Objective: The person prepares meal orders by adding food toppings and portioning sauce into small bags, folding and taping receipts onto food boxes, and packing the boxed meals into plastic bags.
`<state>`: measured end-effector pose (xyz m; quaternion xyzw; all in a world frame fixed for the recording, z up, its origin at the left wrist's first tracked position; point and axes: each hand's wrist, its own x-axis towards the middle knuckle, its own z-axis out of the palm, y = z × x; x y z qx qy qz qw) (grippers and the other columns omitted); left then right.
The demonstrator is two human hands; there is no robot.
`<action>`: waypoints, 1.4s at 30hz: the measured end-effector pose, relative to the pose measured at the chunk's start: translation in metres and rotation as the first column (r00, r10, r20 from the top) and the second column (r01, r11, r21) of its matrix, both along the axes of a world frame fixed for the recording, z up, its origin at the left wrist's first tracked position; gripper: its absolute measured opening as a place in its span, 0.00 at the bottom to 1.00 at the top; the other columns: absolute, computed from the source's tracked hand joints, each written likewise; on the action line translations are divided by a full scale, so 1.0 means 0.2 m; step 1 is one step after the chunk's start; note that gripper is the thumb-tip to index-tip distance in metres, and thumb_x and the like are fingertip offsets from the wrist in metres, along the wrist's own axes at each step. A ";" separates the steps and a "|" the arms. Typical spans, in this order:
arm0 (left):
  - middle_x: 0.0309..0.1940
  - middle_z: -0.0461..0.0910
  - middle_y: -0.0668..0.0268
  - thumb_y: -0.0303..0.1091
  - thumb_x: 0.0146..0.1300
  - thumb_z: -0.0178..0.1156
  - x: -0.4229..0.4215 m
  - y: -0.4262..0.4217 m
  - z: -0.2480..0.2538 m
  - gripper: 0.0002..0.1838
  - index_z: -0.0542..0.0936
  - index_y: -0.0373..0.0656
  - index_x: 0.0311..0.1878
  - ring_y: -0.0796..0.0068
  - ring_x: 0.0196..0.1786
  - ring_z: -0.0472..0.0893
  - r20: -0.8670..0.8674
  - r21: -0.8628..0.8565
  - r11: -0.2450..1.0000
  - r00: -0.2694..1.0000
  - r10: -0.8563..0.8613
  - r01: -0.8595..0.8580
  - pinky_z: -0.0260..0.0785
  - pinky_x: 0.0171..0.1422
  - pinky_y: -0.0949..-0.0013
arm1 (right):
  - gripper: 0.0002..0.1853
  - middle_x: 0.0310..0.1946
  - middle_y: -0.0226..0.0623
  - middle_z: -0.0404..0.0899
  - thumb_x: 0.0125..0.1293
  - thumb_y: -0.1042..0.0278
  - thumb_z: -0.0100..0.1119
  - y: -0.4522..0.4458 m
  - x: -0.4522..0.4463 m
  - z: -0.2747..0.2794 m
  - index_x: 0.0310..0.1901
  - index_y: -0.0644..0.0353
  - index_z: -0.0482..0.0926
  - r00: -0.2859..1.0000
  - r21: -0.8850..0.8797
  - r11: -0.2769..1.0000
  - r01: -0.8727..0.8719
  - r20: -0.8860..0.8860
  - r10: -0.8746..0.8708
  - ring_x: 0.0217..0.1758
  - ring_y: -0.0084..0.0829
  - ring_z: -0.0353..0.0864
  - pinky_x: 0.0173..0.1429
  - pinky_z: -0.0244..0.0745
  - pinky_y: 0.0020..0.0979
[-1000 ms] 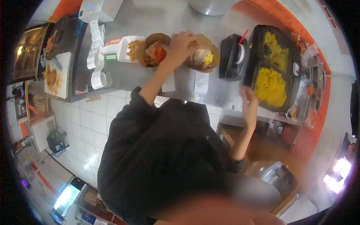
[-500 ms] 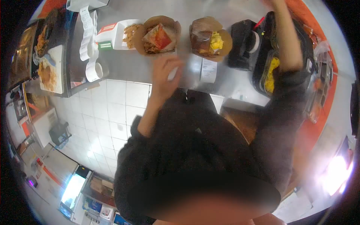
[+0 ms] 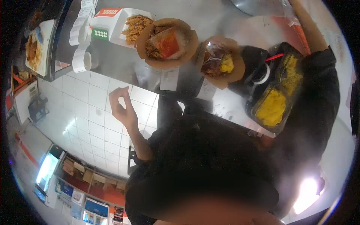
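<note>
My left hand (image 3: 127, 114), seemingly empty, curls thumb toward fingers; the round brown box (image 3: 191, 42) lies ahead and rightward on the bench (image 3: 112, 63). My right hand's out of frame; I can't tell its state.

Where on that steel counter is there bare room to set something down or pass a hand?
The steel counter shows open room beyond the left bowl and right bowl. A smaller patch lies between the curled paper, the white box and the counter's near edge. It's crowded on the right, where the right bowl, black container and yellow food sit close.
</note>
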<state>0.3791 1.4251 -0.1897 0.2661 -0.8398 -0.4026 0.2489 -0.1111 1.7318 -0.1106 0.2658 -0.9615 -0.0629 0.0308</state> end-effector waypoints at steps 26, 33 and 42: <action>0.35 0.77 0.61 0.17 0.56 0.58 -0.13 0.23 0.16 0.07 0.80 0.38 0.35 0.66 0.41 0.77 -0.096 0.155 0.973 0.983 -0.156 0.170 0.67 0.47 0.69 | 0.10 0.40 0.45 0.80 0.64 0.70 0.55 0.15 0.37 0.40 0.45 0.63 0.79 0.977 -0.377 0.912 -0.163 -0.191 0.096 0.40 0.36 0.80 0.46 0.73 0.32; 0.39 0.78 0.61 0.20 0.57 0.58 -0.41 0.39 0.27 0.08 0.81 0.41 0.40 0.64 0.46 0.77 -0.243 0.034 0.815 0.796 -0.555 0.578 0.67 0.51 0.67 | 0.07 0.36 0.41 0.79 0.57 0.76 0.57 -0.01 1.45 0.14 0.37 0.59 0.80 0.952 -0.443 0.865 -0.238 -0.284 0.117 0.40 0.36 0.78 0.43 0.73 0.32; 0.48 0.78 0.68 0.36 0.60 0.58 -0.73 0.60 0.13 0.13 0.78 0.49 0.48 0.68 0.54 0.74 0.126 -0.466 0.541 0.658 -0.743 0.700 0.55 0.65 0.53 | 0.11 0.38 0.49 0.76 0.62 0.63 0.59 0.31 1.54 -0.07 0.37 0.65 0.77 0.857 -0.822 0.491 0.289 -0.007 -0.515 0.44 0.46 0.73 0.51 0.66 0.42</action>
